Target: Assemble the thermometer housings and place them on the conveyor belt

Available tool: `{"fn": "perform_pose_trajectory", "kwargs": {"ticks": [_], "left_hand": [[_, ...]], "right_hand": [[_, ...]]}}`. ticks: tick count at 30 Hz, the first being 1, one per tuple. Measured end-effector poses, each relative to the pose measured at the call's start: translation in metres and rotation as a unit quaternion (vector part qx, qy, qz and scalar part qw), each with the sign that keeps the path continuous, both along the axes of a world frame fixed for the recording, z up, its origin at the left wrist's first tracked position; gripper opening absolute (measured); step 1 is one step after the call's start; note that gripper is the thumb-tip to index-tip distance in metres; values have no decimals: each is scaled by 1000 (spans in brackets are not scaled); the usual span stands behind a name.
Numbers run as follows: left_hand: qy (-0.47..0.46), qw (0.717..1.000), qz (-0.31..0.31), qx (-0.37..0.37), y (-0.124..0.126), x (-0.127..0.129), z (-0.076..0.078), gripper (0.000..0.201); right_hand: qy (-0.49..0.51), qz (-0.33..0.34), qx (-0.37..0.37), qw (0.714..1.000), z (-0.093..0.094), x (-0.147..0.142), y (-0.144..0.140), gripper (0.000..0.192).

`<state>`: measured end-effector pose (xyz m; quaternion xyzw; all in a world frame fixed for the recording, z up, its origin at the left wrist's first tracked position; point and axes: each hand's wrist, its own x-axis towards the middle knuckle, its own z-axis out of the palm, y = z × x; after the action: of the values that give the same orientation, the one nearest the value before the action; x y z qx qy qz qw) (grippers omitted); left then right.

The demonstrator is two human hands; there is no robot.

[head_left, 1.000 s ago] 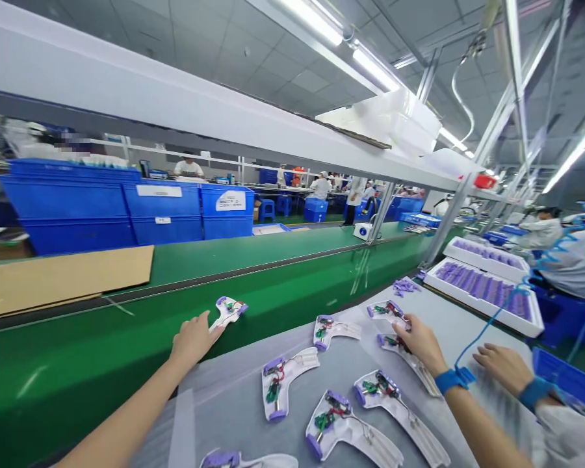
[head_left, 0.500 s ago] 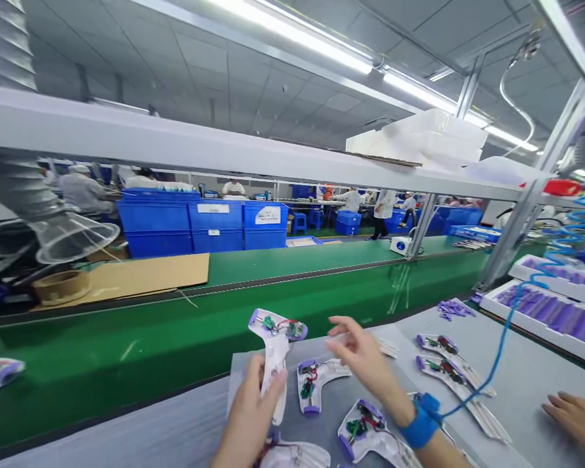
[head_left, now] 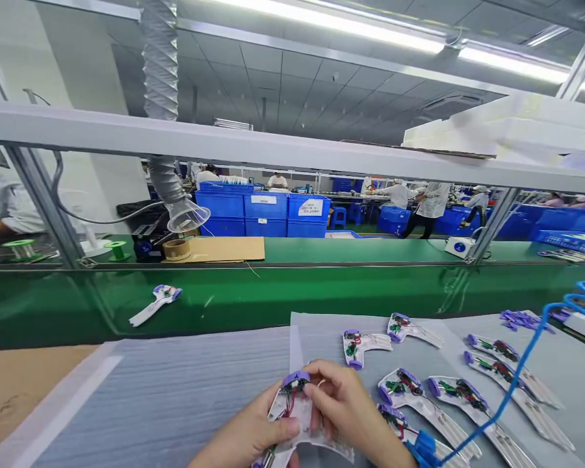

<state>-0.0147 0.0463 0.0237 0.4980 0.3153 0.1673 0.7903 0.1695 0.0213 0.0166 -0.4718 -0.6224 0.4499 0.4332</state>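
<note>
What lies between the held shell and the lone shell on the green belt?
Head view: only bare grey foam mat and green belt separate the held shell from the lone shell.

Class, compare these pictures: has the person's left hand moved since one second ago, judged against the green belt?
Yes. The left hand has pulled back off the green belt onto the grey mat, now holding a white shell.

Factory hall: ceiling strip lights (head_left: 331,23), green conveyor (head_left: 283,296), blue crates (head_left: 263,214).
</note>
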Motion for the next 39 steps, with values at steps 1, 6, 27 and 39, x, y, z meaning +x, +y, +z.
{"fn": "perform_pose_trajectory", "kwargs": {"ticks": [1,6,27,39], "left_hand": [[-22,1000,9,-19,-6,1,-3,87],[-15,999,51,9,-22,8,-8,65],[120,927,141,327,-44,19,2,34],[134,923,136,334,-43,17,1,35]], "right_hand": [[-46,16,74,996,3,3,-3,17],[-152,51,279,947,15,22,-15,28],[-187,-2,348,918,17,21,-36,20],[-135,2,306,942,16,22,-35,14]]}}
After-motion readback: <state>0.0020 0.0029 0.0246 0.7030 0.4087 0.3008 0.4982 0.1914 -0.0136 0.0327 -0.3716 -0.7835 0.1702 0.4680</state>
